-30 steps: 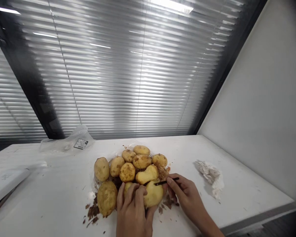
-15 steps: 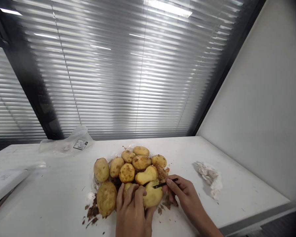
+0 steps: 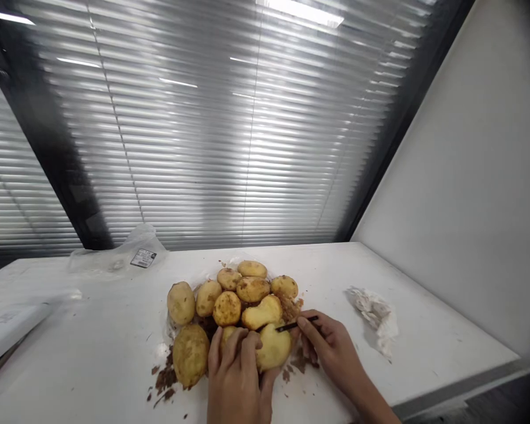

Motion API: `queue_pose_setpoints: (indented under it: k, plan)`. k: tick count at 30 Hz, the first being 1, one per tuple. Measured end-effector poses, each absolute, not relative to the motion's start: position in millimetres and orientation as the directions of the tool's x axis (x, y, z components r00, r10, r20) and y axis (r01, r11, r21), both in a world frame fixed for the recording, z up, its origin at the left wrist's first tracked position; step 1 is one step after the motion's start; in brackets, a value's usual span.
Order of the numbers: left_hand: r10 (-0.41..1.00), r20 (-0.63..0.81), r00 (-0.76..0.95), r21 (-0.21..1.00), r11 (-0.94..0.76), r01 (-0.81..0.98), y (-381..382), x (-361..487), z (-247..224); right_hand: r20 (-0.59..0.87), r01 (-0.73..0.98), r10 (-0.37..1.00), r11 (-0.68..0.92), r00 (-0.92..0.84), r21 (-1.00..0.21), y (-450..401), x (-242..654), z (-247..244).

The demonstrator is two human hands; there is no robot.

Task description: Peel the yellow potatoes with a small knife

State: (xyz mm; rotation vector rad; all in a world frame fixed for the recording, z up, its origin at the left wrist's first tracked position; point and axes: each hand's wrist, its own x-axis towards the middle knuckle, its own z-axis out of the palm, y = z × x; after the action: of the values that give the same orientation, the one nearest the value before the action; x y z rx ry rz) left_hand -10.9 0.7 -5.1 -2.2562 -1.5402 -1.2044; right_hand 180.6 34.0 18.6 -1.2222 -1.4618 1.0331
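My left hand (image 3: 239, 371) is closed on a peeled, pale yellow potato (image 3: 274, 348) at the near side of a potato pile, its fingers over the left of it and the thumb below. Between the thumb and fingers of my right hand (image 3: 329, 347) is a slim black tool (image 3: 308, 322); its tip touches the potato's upper edge, and its exact kind is unclear. Just behind lies a partly peeled, notched potato (image 3: 262, 312). A large unpeeled potato (image 3: 191, 355) rests left of my left hand. Another potato is partly hidden under my left fingers.
Several more potatoes (image 3: 253, 289) are clustered behind on a clear plastic sheet. Brown peelings (image 3: 165, 378) lie scattered around. A crumpled tissue (image 3: 377, 315) is at right, a labelled plastic bag (image 3: 123, 254) at back left, and a white flat object (image 3: 13, 330) at far left.
The tool in my right hand has moved slightly up along the top of the potato, its tip now at the upper edge. My left hand keeps its hold in place.
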Motion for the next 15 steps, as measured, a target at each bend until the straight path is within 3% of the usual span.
queue_pose_setpoints:
  k: [7, 15]
  plan:
    - [0.709, 0.705, 0.029, 0.356, -0.388, 0.850, -0.6, -2.2, -8.5, 0.135, 0.196, 0.990, 0.124, 0.046, -0.973, 38.0, 199.7, 22.5]
    - [0.597, 0.800, 0.063, 0.222, -0.392, 0.893, 8.8, -2.0, -22.7, 0.207, 0.440, 0.978, 0.188, -0.005, -0.878, 59.3, 206.1, 42.6]
